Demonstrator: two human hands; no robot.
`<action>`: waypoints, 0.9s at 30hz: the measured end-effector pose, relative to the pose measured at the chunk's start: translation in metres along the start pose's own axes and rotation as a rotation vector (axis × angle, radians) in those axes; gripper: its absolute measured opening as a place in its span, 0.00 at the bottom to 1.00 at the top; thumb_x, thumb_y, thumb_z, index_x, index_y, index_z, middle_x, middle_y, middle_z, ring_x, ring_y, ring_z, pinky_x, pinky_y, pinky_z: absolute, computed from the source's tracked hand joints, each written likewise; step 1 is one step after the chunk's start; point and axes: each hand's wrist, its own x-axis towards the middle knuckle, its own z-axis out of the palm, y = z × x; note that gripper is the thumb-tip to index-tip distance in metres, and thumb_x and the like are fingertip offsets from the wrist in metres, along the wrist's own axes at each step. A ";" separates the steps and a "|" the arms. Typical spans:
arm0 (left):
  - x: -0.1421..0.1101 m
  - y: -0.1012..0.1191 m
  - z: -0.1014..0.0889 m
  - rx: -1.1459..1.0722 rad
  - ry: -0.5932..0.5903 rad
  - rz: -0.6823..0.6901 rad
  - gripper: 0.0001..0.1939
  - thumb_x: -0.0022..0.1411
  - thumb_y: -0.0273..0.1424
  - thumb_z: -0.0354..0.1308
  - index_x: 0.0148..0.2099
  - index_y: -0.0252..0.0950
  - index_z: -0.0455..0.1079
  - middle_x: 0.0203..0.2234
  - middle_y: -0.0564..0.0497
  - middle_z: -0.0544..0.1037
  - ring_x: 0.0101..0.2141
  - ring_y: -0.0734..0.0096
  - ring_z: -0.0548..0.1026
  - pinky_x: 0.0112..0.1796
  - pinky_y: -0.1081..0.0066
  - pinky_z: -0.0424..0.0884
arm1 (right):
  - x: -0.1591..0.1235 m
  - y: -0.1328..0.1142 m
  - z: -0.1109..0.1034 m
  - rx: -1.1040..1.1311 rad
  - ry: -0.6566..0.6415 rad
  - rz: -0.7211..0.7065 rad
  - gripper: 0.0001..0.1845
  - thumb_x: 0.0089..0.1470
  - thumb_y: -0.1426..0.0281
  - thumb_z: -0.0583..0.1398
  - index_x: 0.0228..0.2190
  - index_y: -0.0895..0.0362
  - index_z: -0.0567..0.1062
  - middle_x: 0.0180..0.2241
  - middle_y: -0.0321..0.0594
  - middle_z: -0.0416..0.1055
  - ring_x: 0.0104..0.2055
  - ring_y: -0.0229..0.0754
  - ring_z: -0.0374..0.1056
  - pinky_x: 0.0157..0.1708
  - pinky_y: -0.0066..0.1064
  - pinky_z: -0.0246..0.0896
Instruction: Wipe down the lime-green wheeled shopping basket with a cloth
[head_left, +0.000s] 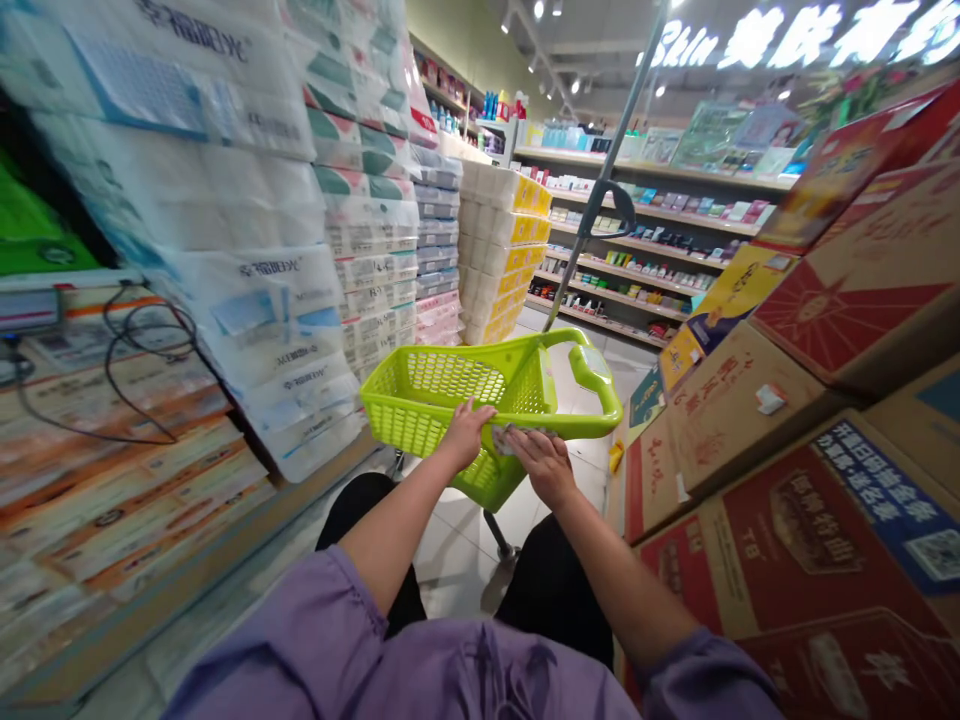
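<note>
A lime-green plastic shopping basket (439, 385) with perforated sides and a looped handle sits tilted in front of my knees. My left hand (466, 435) is closed over its near rim, around the middle of the long side. Just to the right, my right hand (546, 465) presses a crumpled greyish-white cloth (504, 440) against the basket's outer side, below the rim. The fingers of that hand lie close together over the cloth and partly hide it.
Stacked tissue packs (262, 290) rise at the left, beside a shelf with black cables (142, 330). Cardboard cartons (810, 520) are piled at the right. A slanted metal pole (592, 215) stands behind the basket. Farther back are stocked shelves (645, 240); white floor tiles (457, 550) show below.
</note>
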 end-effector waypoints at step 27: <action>-0.009 0.023 0.008 -0.369 0.123 0.028 0.27 0.57 0.18 0.49 0.58 0.38 0.65 0.59 0.47 0.67 0.63 0.63 0.57 0.63 0.53 0.50 | -0.012 0.015 -0.007 0.104 -0.083 -0.068 0.21 0.60 0.77 0.51 0.52 0.55 0.72 0.50 0.44 0.72 0.54 0.48 0.62 0.54 0.40 0.51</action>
